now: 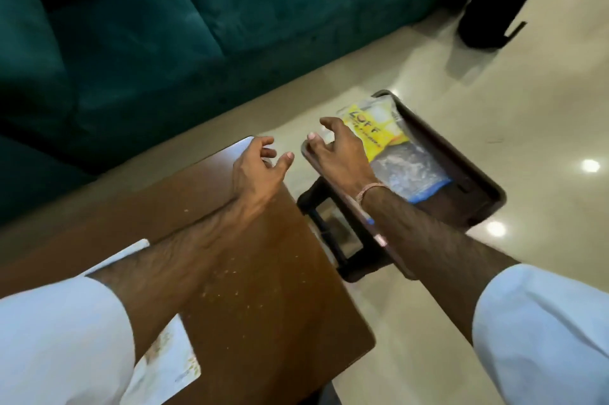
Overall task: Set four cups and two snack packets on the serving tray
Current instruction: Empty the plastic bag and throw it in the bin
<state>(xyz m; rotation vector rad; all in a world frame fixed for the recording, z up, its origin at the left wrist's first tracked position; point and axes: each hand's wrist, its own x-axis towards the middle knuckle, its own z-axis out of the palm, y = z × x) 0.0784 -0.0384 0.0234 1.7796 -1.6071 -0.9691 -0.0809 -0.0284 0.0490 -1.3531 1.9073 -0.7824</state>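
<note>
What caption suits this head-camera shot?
Both open hands, left and right, reach toward a dark serving tray holding two snack packets.

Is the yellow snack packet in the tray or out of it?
In. The yellow packet lies flat inside the tray walls, beside a clear packet.

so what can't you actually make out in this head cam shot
- Cups: none visible in the head view; the right hand and forearm cover part of the serving tray.
- Yellow packet: lettering motion-blurred.
- Clear packet: contents indistinct.
- Left hand: fingers curled, empty.
</note>
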